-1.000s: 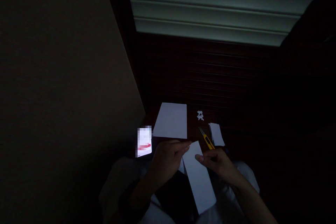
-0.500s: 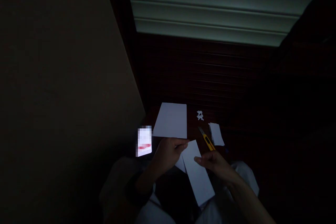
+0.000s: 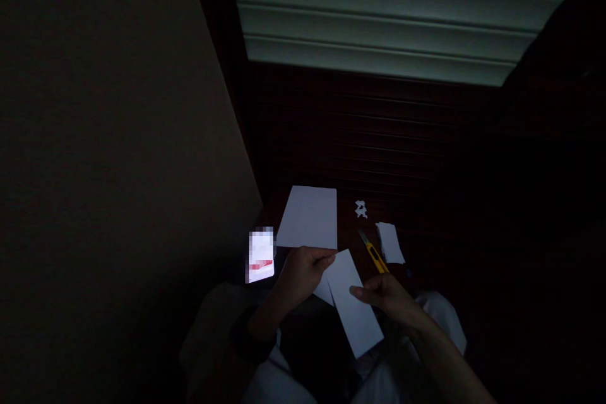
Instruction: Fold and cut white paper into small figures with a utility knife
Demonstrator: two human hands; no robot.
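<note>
A long white strip of paper (image 3: 356, 319) slants down toward my lap, held by both hands. My left hand (image 3: 303, 274) pinches its upper left corner between thumb and fingers. On the strip's right edge, my right hand (image 3: 386, 297) grips with the thumb on top and the fingers underneath, mostly hidden. Behind the strip another white paper piece (image 3: 324, 291) shows below my left hand; whether the two are joined I cannot tell. A yellow utility knife (image 3: 375, 257) lies just beyond my right hand, its blade pointing away to the left.
A large white sheet (image 3: 310, 218) lies on the dark table. To its right are small paper scraps (image 3: 361, 209) and a stack of cut paper (image 3: 391, 243). A lit, pixelated screen (image 3: 261, 255) stands at the left, near the wall (image 3: 118, 139). Shutter slats (image 3: 379, 19) rise behind.
The paper strip has shifted slightly up and to the left, and more of the piece behind it shows. My hands have barely moved, and everything on the table stays put.
</note>
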